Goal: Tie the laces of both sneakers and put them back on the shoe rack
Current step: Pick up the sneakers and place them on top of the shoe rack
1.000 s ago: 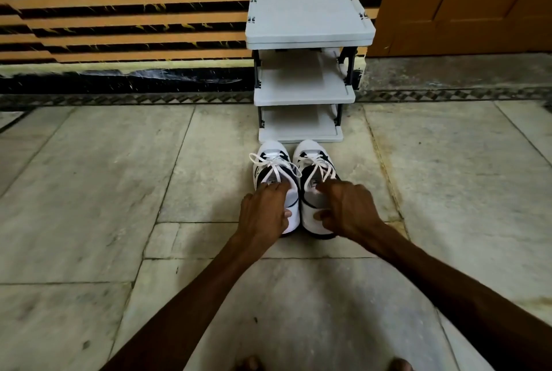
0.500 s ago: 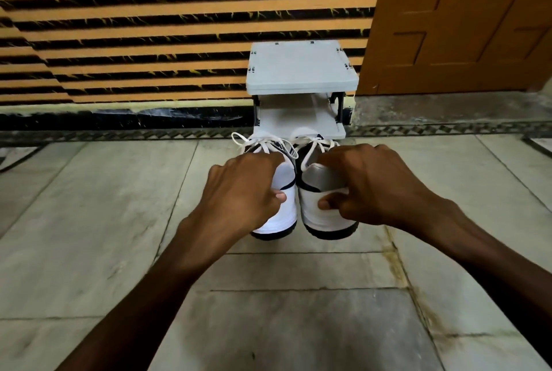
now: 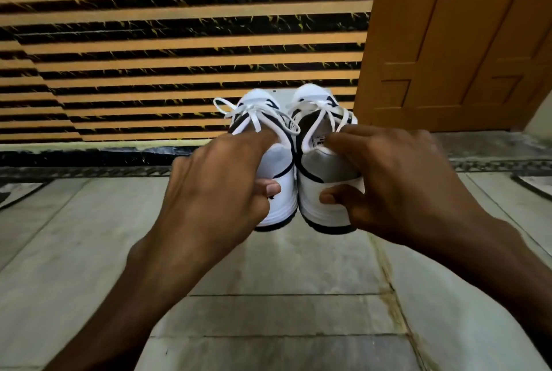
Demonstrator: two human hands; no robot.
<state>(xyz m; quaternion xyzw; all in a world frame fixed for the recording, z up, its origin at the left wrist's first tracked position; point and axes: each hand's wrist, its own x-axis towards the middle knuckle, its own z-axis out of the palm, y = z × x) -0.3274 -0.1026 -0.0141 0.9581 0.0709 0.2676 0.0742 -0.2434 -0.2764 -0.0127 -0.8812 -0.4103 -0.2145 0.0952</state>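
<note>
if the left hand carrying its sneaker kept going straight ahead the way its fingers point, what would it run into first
Probably the grey shoe rack, only a sliver of which shows between the two white-and-black sneakers. Behind it stands the orange-and-black striped wall. The left hand looks close, but depth is unclear.

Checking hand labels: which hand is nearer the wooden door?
Right. The right hand grips the right sneaker just below and left of the wooden door; the left hand, holding the left sneaker, is farther left.

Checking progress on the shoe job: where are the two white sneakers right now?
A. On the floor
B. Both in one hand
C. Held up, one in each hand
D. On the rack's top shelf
C: the left hand and right hand each hold one white lace-up sneaker by its heel, above the grey stone floor.
</note>
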